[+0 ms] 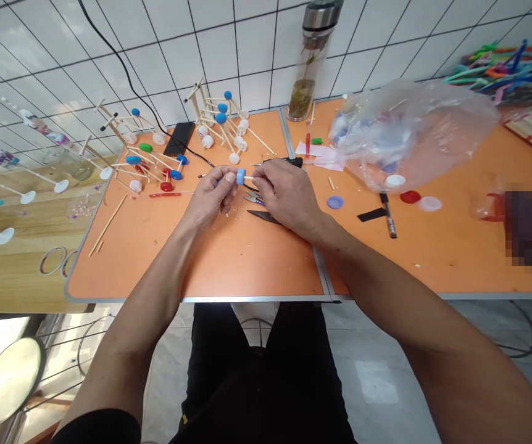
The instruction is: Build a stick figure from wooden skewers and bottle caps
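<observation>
A light blue bottle cap (241, 176) is pinched in the fingers of my left hand (215, 194), over the middle of the orange table (247, 265). Close on its right, my right hand (289, 191) has its fingers closed on a thin pale wooden stick (249, 178), whose end points at the cap and seems to touch it. Below my right hand lie scissors (253, 198) and a dark pointed blade (262, 215), both partly covered by it. A black-handled tool (294, 162) lies just behind. Stick-and-cap structures (222, 117) stand at the back left, with blue, white, red and green caps.
A glass tea bottle (303, 86) stands against the tiled wall. To its right lies a clear plastic bag (414, 132) of caps. A black phone (179, 139), a loose stick (107, 226), a blue cap (335, 202), a red cap (410, 197) and a pen (390, 222) lie around.
</observation>
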### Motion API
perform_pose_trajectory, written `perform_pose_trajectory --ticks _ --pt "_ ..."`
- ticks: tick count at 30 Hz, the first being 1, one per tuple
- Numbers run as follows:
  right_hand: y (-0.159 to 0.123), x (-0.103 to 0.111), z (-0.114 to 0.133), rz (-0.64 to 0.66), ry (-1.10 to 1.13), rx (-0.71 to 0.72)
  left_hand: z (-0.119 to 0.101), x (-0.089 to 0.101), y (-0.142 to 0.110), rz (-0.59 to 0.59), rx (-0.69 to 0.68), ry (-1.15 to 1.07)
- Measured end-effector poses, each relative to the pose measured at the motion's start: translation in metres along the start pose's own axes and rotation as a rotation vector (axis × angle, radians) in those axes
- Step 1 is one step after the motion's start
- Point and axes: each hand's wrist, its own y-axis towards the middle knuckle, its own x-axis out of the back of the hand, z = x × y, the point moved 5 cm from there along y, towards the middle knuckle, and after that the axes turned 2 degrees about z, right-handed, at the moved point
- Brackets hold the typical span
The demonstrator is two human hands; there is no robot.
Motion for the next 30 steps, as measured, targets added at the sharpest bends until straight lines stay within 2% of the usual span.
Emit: perform_pose_trajectory --ticks 5,16,21,30 --pt "-0.001 0.001 0.002 0.012 -0.038 -0.054 0.000 0.000 0.000 0.003 0.014 0.001" --pt "0.000 -0.001 0.002 0.000 -0.003 0.037 0.003 -0.004 -0.001 0.054 -0.059 0.043" --pt "-0.001 0.001 0.004 -0.010 0.020 0.037 0.005 -0.005 -0.002 0.017 -0.057 0.076" --pt "0.000 0.000 0.005 -0.010 0.049 0.018 0.007 -0.015 -0.005 0.038 -0.051 0.057"
